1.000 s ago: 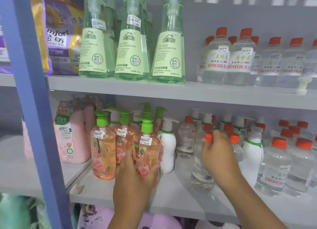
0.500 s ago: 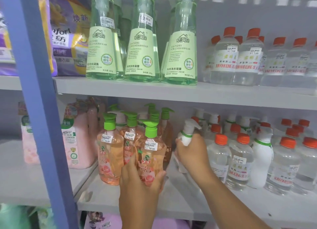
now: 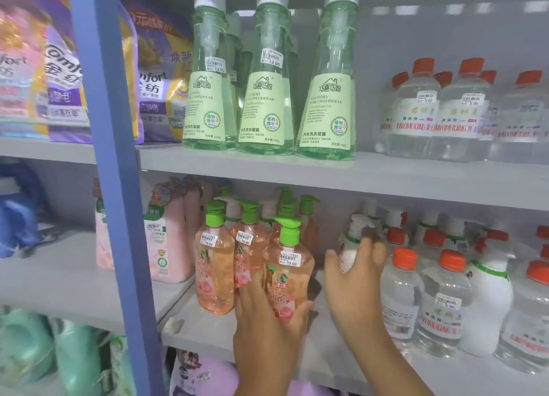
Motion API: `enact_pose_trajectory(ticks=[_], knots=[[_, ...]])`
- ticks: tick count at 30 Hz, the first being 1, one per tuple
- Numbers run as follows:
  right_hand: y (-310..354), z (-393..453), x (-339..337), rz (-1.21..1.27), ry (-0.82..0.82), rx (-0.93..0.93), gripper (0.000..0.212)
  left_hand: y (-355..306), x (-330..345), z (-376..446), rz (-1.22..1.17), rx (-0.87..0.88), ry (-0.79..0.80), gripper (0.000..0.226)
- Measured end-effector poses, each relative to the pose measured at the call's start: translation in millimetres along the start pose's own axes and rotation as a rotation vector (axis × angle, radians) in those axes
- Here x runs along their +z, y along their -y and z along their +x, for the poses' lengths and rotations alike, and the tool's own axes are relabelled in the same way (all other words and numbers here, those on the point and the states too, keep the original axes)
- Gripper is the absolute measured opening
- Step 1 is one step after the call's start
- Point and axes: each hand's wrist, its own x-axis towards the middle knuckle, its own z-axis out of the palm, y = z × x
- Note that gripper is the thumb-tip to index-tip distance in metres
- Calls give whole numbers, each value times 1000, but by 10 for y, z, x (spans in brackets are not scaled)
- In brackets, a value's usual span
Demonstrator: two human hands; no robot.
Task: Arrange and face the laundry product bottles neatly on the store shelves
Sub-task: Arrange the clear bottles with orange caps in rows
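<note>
Pump bottles (image 3: 255,256) left of capped bottles (image 3: 427,294)

Right hand (image 3: 355,272): a second ago it gripped the orange cap of a clear bottle near the front edge of the middle shelf (image 3: 341,363). It then moved left to the white pump bottle (image 3: 349,247) and now holds that bottle further back on the shelf, beside the peach pump bottle (image 3: 289,272). The clear bottle, released, now stands among the orange-capped clear bottles (image 3: 402,288) to the right.
</note>
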Motion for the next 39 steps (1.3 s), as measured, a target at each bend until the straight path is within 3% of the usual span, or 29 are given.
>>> enact_pose_trajectory(ticks=[3,5,6,8,10,11,14,18,21,23,26,29,31,33,35,39], knots=[[-6,-269,41,201,179,-36,66,49,-70,44,-70,85,117,107],[-46,-313,136,230,302,11,86,116,-175,81,-91,202,210,83],[-71,-311,167,247,330,53,84,153,-246,84,-36,255,176,69],[-163,-263,222,297,314,102,68,264,-408,97,-3,332,-101,55],[-214,-237,229,305,232,132,67,261,-585,198,-94,225,-299,52],[-241,-212,239,264,157,115,71,265,-634,306,-135,128,-292,59],[-257,-196,274,102,46,25,83,324,-684,639,-209,-109,-126,85],[-280,-257,375,-23,210,-20,89,476,-652,744,-238,-98,-11,81],[-299,-223,484,-15,234,41,78,512,-584,779,-314,-61,91,78],[-276,-246,524,34,109,63,72,518,-514,804,-335,-38,148,77],[-79,-400,543,78,-103,-127,56,529,-389,848,-353,-1,165,81],[156,-480,646,118,-100,-289,38,423,-337,850,-463,1,224,78],[265,-453,772,98,-26,-284,44,359,-344,849,-507,43,294,75],[325,-395,886,-29,31,-224,66,389,-347,864,-480,105,412,74],[422,-321,928,-175,76,-137,76,463,-392,910,-505,75,478,39],[515,-228,946,-387,8,-188,49,652,-431,1212,-437,-132,45,32]])
